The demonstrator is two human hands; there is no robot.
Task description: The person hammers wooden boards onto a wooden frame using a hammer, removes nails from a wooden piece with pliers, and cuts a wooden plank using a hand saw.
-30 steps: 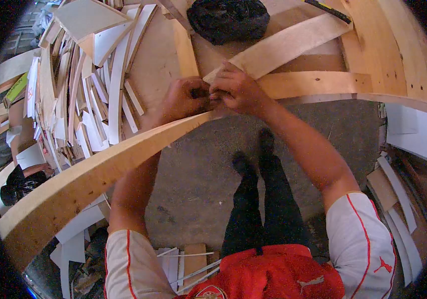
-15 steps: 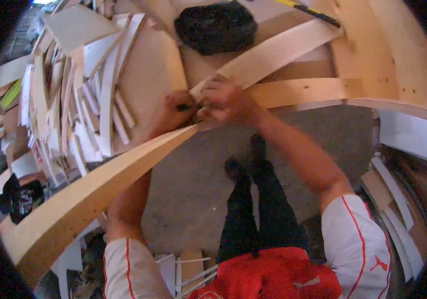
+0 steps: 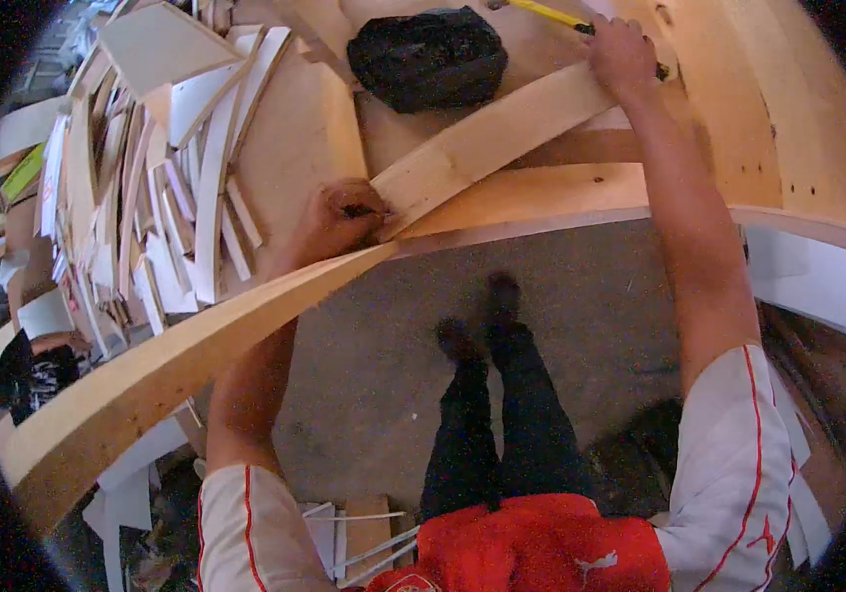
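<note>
The right hand (image 3: 624, 59) is closed around the hammer's black-and-yellow handle (image 3: 553, 14). The left hand (image 3: 346, 214) is pinched at the near end of 1 wooden board (image 3: 487, 140), lying diagonally.

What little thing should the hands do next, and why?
I think the right hand should grip and lift the yellow tool: it's right over the dark handle, while the left hand is at the board's other end, perhaps steadying it.
</note>
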